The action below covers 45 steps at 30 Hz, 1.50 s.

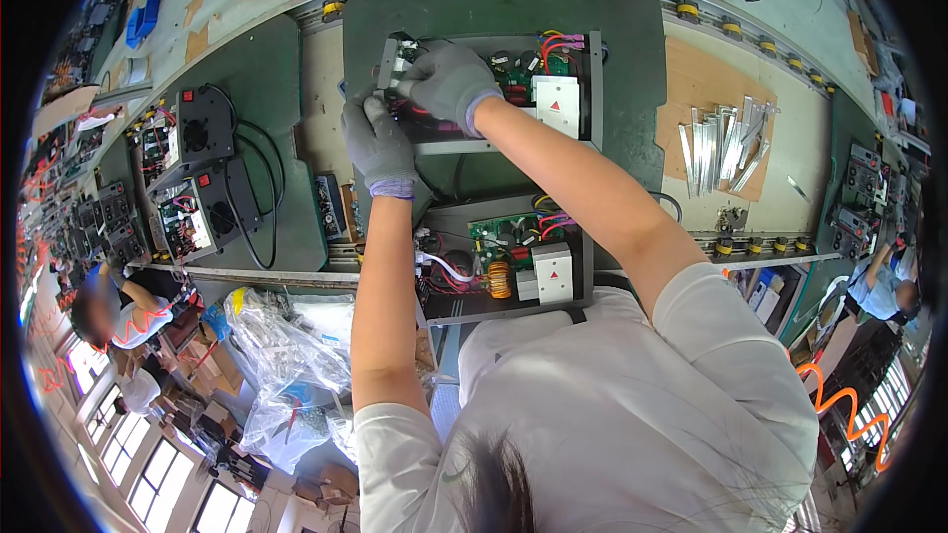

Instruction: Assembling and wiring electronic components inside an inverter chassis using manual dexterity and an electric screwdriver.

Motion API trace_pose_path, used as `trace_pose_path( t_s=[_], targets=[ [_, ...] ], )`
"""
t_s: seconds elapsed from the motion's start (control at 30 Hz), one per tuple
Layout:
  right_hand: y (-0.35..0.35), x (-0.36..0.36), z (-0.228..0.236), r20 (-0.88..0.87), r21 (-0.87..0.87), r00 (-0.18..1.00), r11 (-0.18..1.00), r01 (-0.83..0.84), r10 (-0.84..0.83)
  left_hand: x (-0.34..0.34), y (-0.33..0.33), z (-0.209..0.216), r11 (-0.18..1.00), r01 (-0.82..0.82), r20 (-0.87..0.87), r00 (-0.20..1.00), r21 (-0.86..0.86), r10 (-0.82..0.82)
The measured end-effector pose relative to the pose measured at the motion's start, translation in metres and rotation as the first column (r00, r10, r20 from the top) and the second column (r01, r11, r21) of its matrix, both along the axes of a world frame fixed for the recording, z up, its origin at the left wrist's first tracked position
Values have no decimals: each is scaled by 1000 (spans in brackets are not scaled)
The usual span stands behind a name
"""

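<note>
Near unit (506, 255): placed lidless at the near edge of the green board (444, 0), close to the shirt (612, 375); could be nudged if the body were leaned in.
White lead (449, 267): looped at the near unit's left end; could be snagged by the left forearm (383, 286), held close by.
Left hand (377, 146): gloved, fingers close together, tips at the far unit's near left corner; whether anything is pinched cannot be told.
Far unit (523, 69): set lidless toward the board's far edge; could be skewed by uneven pressure from two hands at one end.
Right hand (449, 84): gloved, fingers curled onto the end part; a pinch is suggested, but its contact is hidden.
End part (403, 51): located at the far unit's left end; could be tilted or dropped inside through a slipping grip or caught glove; exact kind not made out.
Under right palm: left half of the far unit's circuitry mostly covered.
Strips (726, 143): piled on cardboard (681, 64) beyond the board's right edge; overlapped, so uncountable.
</note>
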State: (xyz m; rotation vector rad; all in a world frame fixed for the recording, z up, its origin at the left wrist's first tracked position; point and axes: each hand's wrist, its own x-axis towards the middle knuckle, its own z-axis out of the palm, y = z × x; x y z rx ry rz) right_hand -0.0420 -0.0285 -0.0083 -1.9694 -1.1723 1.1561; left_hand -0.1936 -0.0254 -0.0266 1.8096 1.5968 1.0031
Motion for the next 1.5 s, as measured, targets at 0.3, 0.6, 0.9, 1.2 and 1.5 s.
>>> trace_pose_path(
  t_s=[0.3,0.6,0.9,1.2,1.5],
  targets=[
    [11,3,9,198,-22,977,996,-81,84,-2,11,-10,995,92,-126,988,37,-86],
    [-126,49,61,171,735,934,672,90,-313,10,20,20,981,56,-353,928,-187,-121],
    [-347,252,-102,684,-197,504,533,823,-527,-22,0,2,984,123,99,989,-126,-111],
    [-375,236,-156,826,-307,473,458,834,-307,-186,-84,-27,934,-220,-83,975,-281,205],
    [-376,248,-165,690,-425,540,334,841,-482,-248,-164,-111,812,-71,-58,997,-579,46]
  ],
)
